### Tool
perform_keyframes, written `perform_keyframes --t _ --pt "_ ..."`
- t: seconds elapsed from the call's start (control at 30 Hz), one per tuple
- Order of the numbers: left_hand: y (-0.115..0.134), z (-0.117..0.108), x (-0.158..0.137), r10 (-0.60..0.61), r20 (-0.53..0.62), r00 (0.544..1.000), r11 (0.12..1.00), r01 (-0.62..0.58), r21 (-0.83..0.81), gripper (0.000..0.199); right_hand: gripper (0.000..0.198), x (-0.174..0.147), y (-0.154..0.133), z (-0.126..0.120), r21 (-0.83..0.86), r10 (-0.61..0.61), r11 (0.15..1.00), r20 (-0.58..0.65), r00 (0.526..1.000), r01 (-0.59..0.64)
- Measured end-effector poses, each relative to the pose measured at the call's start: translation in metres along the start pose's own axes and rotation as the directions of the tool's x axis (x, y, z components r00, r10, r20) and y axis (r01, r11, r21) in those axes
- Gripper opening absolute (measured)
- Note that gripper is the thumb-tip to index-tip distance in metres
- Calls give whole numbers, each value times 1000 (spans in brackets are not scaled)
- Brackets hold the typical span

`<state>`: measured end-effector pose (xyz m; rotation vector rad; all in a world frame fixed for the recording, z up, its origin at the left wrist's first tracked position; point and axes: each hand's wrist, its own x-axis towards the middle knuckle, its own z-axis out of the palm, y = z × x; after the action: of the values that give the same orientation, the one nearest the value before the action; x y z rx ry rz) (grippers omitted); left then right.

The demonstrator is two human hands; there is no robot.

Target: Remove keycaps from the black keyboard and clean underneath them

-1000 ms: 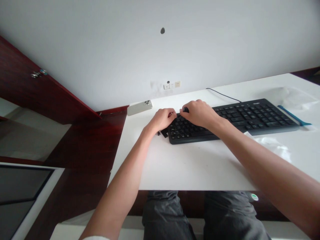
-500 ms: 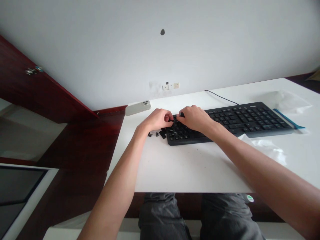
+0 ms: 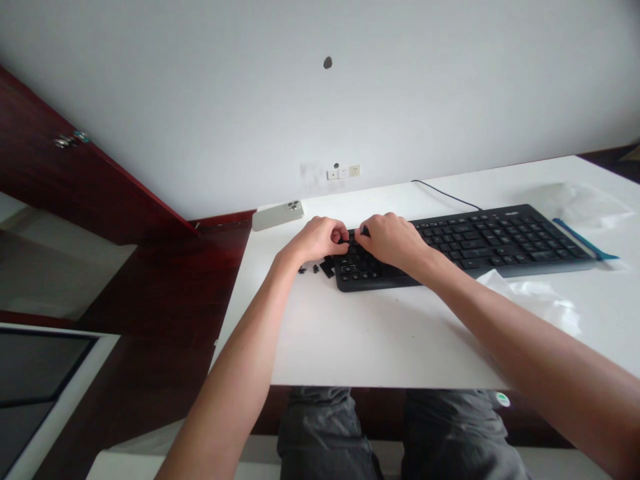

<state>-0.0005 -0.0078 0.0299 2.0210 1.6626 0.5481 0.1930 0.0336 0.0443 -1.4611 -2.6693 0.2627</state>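
A black corded keyboard (image 3: 475, 241) lies at a slant on the white table. Over its left end, my left hand (image 3: 320, 239) is curled, thumb and fingertips pinched near the top-left keys. Whatever sits in that pinch is too small to make out. Just to the right, my right hand (image 3: 393, 241) rests over the keys with its fingers folded under. A dark bit shows between its thumb and forefinger, its kind unclear. Several loose small black pieces, among them a flat keycap-like piece (image 3: 327, 268), lie by the keyboard's left edge.
A phone (image 3: 278, 216) lies face down at the table's back left corner. Clear plastic wrap (image 3: 537, 300) lies before the keyboard, more plastic (image 3: 590, 203) behind its right end. A blue strip (image 3: 585, 240) runs beside that end. The cable (image 3: 445, 194) trails toward the wall.
The whole view has shifted slightly. Both hands stay at the keyboard's left end in nearly the same pose, with no clear change in what they hold.
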Motion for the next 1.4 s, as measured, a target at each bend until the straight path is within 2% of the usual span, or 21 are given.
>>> perform_keyframes --t 0.33,0.47,0.67,0.83,0.97,1.17,1.3,1.4 --pt "1 -1 0 10 -3 1000 1000 -10 -5 12 42 -3 -8 5 -20 8 1000 3 1000 -8" --pt "-1 0 0 5 -2 1000 1000 -5 -18 11 38 0 -2 2 48 3 999 53 999 -5" --pt "0 -1 0 -4 16 1000 999 5 -33 10 35 7 9 -2 126 -84 990 113 990 69" --pt "2 -2 -1 -21 21 1000 999 22 -43 10 32 16 14 -5 217 -194 964 172 966 154" --pt "1 -2 0 -17 17 1000 1000 17 -18 9 30 29 13 -13 152 -204 974 251 946 170" --pt "2 -1 -1 -26 1 1000 1000 26 13 9 30 48 3 -22 133 -323 946 360 875 294" --pt "0 1 -1 -25 -12 1000 1000 25 -8 13 32 50 4 -20 127 -281 959 342 897 253" --pt "-3 2 0 -6 14 1000 997 7 -71 22 39 46 13 -16 245 -274 952 412 869 183"
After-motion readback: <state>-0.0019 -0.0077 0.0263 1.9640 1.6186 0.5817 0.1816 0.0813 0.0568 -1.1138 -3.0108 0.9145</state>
